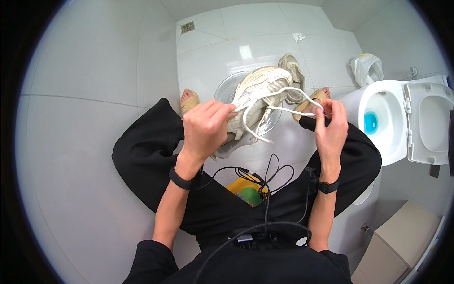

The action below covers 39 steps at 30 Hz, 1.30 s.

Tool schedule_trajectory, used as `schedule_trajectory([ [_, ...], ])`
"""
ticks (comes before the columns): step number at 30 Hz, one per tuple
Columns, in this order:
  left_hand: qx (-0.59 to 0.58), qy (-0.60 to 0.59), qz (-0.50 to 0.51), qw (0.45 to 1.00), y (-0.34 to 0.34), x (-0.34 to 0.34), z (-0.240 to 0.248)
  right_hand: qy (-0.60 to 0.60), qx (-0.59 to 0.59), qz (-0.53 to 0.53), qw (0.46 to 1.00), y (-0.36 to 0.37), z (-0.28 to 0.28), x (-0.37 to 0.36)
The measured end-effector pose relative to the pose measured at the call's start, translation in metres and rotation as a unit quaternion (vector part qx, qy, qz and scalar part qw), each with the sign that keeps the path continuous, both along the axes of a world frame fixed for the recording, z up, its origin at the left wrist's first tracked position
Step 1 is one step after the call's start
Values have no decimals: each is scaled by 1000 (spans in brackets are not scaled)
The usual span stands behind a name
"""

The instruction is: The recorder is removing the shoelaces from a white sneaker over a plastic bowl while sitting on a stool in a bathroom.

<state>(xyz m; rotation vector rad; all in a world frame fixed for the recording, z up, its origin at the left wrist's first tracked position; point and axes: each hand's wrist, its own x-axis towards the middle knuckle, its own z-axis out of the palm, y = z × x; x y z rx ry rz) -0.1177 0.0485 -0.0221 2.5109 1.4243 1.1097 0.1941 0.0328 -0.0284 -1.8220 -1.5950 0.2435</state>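
A cream sneaker [265, 81] with mesh panels is held up between my knees, its toe pointing away from me. My left hand [206, 127] is closed at the shoe's left side near the lacing, gripping the sneaker there; exactly what lies under the fingers is partly hidden. From the eyelets a white shoelace [288, 90] runs in a loop to the right. My right hand [332, 124] pinches that lace between thumb and fingers, well apart from the shoe. A loose lace end hangs below the sneaker's middle.
Beneath the sneaker stands a clear round basin [226, 86]. A second sneaker [292, 71] rests behind it. To the right are an open toilet [385, 97] and a white plastic bag [367, 69]. Black cables [265, 182] hang over my lap, above a yellow-green object [248, 191].
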Motion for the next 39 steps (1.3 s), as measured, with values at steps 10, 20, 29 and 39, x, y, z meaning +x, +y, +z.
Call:
schedule_trajectory([
  [10, -20, 38, -25, 999, -6, 12, -9, -40, 89, 238, 966, -6, -13, -54],
  [20, -8, 39, -11, 999, -3, 9, -8, -83, -56, -94, 990, -5, 1, 36],
  [29, 28, 5, 49, 998, 4, -5, 5, -233, -378, -15, 896, -23, -32, 41],
  [39, 4, 1, 3, 1000, -2, 8, -2, 53, -130, 175, 975, -15, -7, -55],
])
